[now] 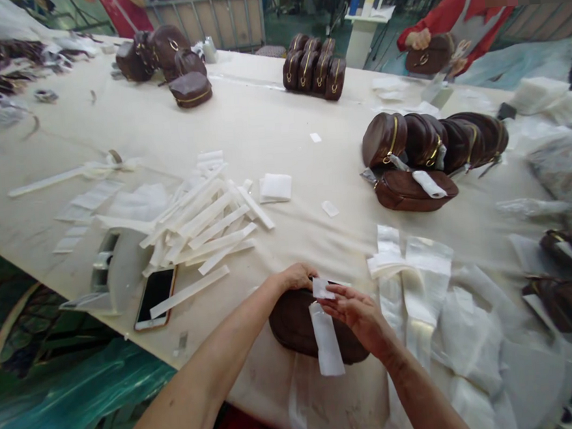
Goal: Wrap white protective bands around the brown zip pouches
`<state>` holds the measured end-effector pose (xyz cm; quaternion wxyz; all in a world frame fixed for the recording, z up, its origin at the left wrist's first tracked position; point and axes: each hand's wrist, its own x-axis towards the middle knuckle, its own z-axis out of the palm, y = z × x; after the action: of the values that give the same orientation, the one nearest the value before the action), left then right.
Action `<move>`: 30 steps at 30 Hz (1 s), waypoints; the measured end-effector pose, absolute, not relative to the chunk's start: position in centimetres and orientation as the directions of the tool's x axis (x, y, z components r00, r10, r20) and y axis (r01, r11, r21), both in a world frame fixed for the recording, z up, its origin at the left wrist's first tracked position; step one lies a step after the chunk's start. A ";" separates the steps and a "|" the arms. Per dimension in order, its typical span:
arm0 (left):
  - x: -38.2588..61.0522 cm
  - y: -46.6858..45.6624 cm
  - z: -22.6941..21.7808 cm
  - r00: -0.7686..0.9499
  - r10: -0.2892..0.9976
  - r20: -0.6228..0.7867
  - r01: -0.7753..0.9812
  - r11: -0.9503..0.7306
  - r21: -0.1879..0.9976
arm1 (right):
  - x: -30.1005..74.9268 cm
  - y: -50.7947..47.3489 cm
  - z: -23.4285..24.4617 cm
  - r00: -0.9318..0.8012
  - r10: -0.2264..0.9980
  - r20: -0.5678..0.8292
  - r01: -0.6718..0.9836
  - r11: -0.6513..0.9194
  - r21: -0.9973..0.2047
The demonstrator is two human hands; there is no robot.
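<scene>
Currently under the hands: a dark brown bag [291,328], resting on the table [260,125] close to its near edge.
Long strip [328,347]: white paper lying down the bag's side, from the far part to the near part.
Small piece [322,288]: white too, just above the long strip, between the two hands.
Left hand [297,277]: fingers bent at the bag's far side, beside the small piece; their tips are hidden, so what they grip is unclear.
Right hand [355,309]: fingers nearly straight, slightly apart, tips at the small piece; the thumb is out of sight, so a pinch can be neither confirmed nor ruled out.
Step in hand: apparently fitting paper around some part at the bag's far side, perhaps the zip or its hardware.
Next move: probably calls for a light pinch to fold the small piece snugly, with the left hand steadying the bag.
Spare strips [203,230]: piled toward the table's left edge, beyond the phone [153,295].
</scene>
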<state>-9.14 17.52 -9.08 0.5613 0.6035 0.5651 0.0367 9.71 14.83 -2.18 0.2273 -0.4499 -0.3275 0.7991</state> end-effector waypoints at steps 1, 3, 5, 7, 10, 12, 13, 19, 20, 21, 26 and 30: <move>-9.1 17.6 -8.9 0.360 0.726 -0.586 0.655 0.251 0.713 | 9.9 14.3 -2.5 -0.503 0.655 -0.563 -0.069 -0.680 -0.730; -9.1 17.7 -8.4 0.360 0.732 -0.578 0.684 0.215 0.698 | 10.3 13.1 -3.3 -0.472 0.706 -0.528 0.015 -0.592 -0.806; -9.2 17.9 -8.0 0.354 0.736 -0.576 0.714 0.185 0.675 | 10.5 12.1 -4.1 -0.415 0.793 -0.446 0.138 -0.430 -0.892; -9.1 18.1 -7.7 0.347 0.735 -0.582 0.744 0.162 0.648 | 10.6 11.5 -4.6 -0.385 0.875 -0.293 0.249 -0.207 -0.946; -9.0 18.3 -7.5 0.346 0.730 -0.589 0.777 0.129 0.616 | 10.8 10.9 -4.8 -0.423 0.906 0.011 0.346 0.173 -0.922; -8.9 18.4 -7.5 0.349 0.727 -0.591 0.794 0.106 0.599 | 10.9 10.6 -4.9 -0.437 0.882 0.178 0.389 0.364 -0.847; -8.8 18.4 -7.4 0.347 0.729 -0.590 0.803 0.094 0.588 | 11.0 10.5 -5.1 -0.437 0.869 0.232 0.410 0.422 -0.808; -8.8 17.5 -6.5 0.262 0.821 -0.508 0.885 0.006 0.465 | 10.8 9.3 -6.2 -0.463 0.843 0.273 0.425 0.482 -0.767; -8.8 17.1 -6.3 0.249 0.839 -0.484 0.897 -0.012 0.442 | 10.7 9.2 -6.2 -0.461 0.845 0.269 0.416 0.474 -0.776; -8.8 16.8 -6.2 0.241 0.854 -0.462 0.907 -0.029 0.420 | 10.5 9.1 -6.2 -0.460 0.848 0.264 0.404 0.464 -0.788; -8.5 16.0 -6.1 0.249 0.898 -0.363 0.928 -0.114 0.354 | 10.3 8.9 -5.9 -0.512 0.824 0.241 0.297 0.434 -0.851; -8.6 15.0 -5.5 0.327 0.910 -0.254 0.905 -0.224 0.362 | 10.5 8.8 -6.1 -0.542 0.810 0.223 0.281 0.426 -0.860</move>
<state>-8.60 15.03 -5.54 0.2270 0.7823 0.5800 0.0059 10.52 8.84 -6.12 0.3258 -0.3502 -0.7789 0.4057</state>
